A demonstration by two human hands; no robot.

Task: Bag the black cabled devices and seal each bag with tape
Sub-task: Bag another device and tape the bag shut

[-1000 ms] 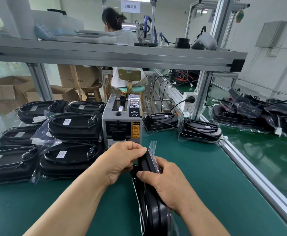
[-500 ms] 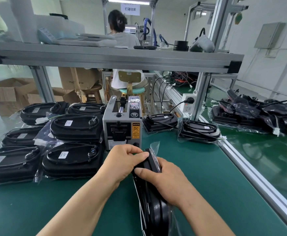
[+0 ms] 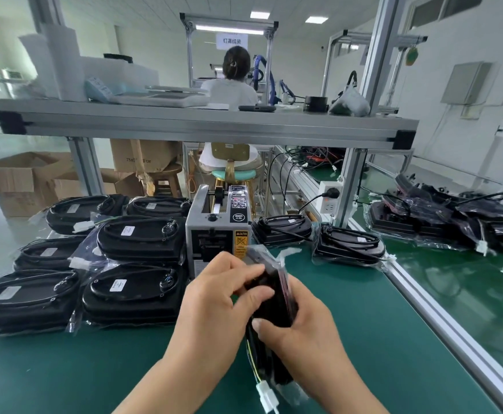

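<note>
A black cabled device in a clear plastic bag (image 3: 277, 297) stands on edge over the green mat, held between both hands. My left hand (image 3: 214, 303) grips its upper left side, fingers curled over the bag's top fold. My right hand (image 3: 301, 327) holds the right side, thumb pressed against the device. Its cable with a white connector (image 3: 266, 395) hangs below. The grey tape dispenser (image 3: 217, 231) stands just behind my hands. Several bagged devices (image 3: 136, 240) lie stacked to the left.
Two more devices (image 3: 348, 246) lie behind on the right. A pile of devices (image 3: 453, 216) sits beyond the aluminium rail (image 3: 441, 321). A shelf beam (image 3: 202, 127) crosses overhead. A person sits at the far bench, back turned. Cardboard boxes (image 3: 20, 180) stand at left.
The camera has tilted up. Both hands have shifted on the bagged device, the left fingers working over the bag's top, and the white connector now shows below.
</note>
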